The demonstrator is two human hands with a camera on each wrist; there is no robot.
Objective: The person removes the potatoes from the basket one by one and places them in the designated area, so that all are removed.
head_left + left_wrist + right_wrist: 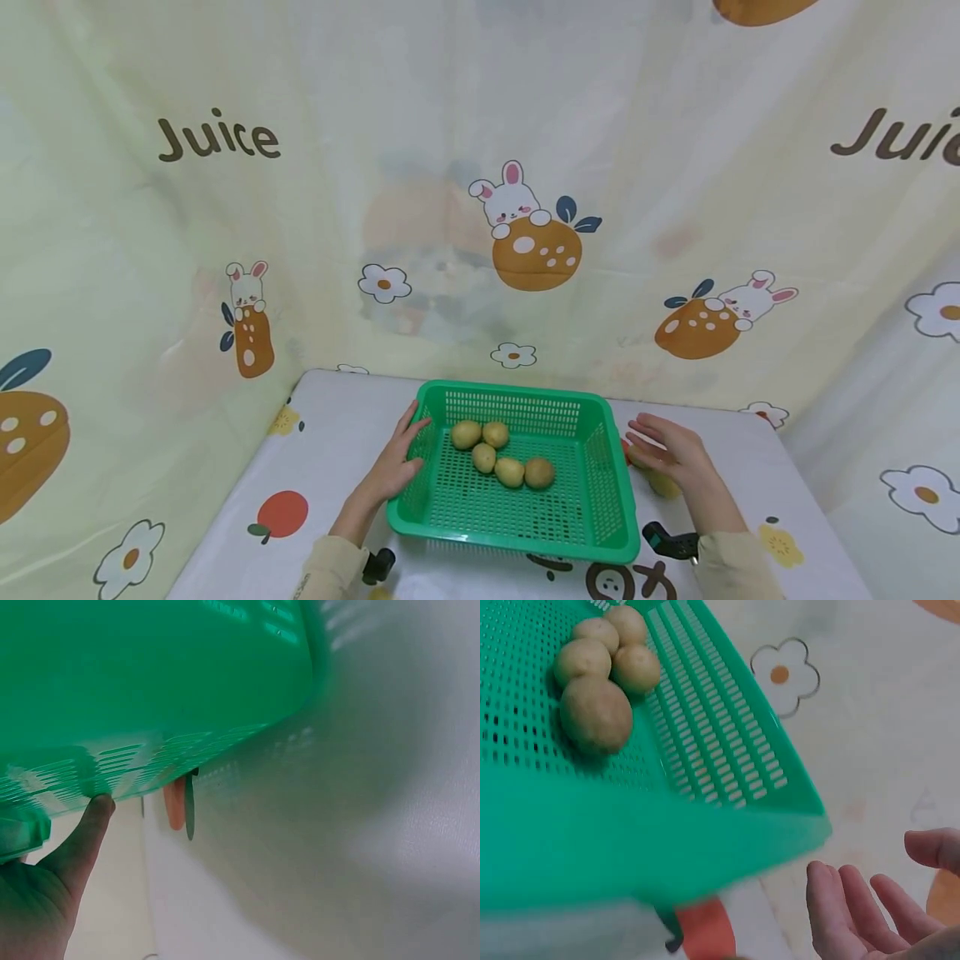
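Observation:
A green plastic basket (525,546) with slotted walls stands in front of me on the table. Several potatoes (510,472) lie together on its floor, left of its middle; the right wrist view also shows these potatoes (596,716). My left hand (390,467) grips the basket's left side. In the left wrist view its thumb (86,836) presses the slotted outer wall, while the other fingers are mostly hidden. Beyond the basket's right side, my right hand (671,450) hangs apart from it, fingers spread and holding nothing, also in the right wrist view (877,922).
A yellowish rounded shape (663,483) lies beneath my right hand, partly hidden; I cannot tell whether it is printed or solid. The white tablecloth (322,467) bears fruit prints. Printed cloth walls (442,333) rise behind and at both sides.

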